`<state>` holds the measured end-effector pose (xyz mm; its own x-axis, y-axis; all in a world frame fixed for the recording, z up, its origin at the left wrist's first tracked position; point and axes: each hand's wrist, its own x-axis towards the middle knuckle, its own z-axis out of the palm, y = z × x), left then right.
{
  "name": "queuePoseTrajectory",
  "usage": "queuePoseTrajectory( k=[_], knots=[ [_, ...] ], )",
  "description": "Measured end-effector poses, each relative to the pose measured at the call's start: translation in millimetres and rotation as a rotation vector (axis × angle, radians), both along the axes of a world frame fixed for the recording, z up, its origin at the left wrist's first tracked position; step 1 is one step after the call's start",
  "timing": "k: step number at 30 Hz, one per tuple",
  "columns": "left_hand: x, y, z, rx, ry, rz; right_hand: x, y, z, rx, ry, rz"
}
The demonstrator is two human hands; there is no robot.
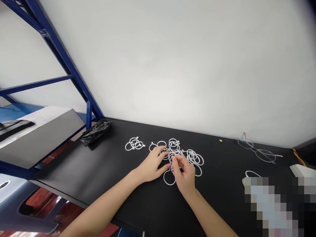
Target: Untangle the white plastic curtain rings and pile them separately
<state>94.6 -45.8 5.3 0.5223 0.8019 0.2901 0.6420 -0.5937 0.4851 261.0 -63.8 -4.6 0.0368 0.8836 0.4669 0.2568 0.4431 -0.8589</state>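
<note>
Thin white rings with small tabs lie in a loose, overlapping pile on the black table. My left hand is spread palm down at the left of this pile, its fingertips over several rings. At the pile's near side, my right hand is closed in a pinch. One white ring extends toward me from beside the pinching fingertips, which seem to grip its tab; the exact contact is hidden. Farther left, apart from the pile, sits a small cluster of similar rings.
A crumpled black plastic bag rests at the table's back left corner, near a blue metal frame. Eyeglasses lie at the right. A small yellow piece is near the white wall. Blurred blocks cover the lower right.
</note>
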Motion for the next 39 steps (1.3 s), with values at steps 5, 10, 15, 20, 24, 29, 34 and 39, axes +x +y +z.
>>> queuePoseTrajectory(
  k=[5,10,15,20,24,29,34,39],
  knots=[
    [0.3,0.7,1.8,-0.012,-0.029,-0.008,1.2,-0.5,0.7,0.001,-0.004,0.002],
    [-1.3,3.3,-5.1,0.048,0.051,0.145,1.1,-0.2,3.0,0.009,-0.001,-0.010],
    [-3.3,5.8,-13.1,-0.012,0.087,0.273,2.0,-0.1,1.5,0.011,-0.003,-0.003],
    [-4.3,7.0,-11.4,-0.084,0.083,0.312,2.4,0.9,-0.8,-0.016,0.009,0.005],
    [-5.8,8.6,-10.6,-0.081,0.050,0.312,1.8,1.3,0.5,-0.014,0.010,0.003],
    [-9.5,12.4,-13.0,-0.020,-0.005,0.250,2.3,0.0,2.0,-0.011,-0.007,-0.008],
    [-15.8,18.6,-19.8,-0.003,-0.100,0.183,2.2,-0.6,2.3,-0.005,-0.005,-0.012],
    [-17.3,21.4,-21.6,-0.037,-0.224,0.193,1.2,-0.7,3.6,0.004,-0.005,-0.015]
  ],
)
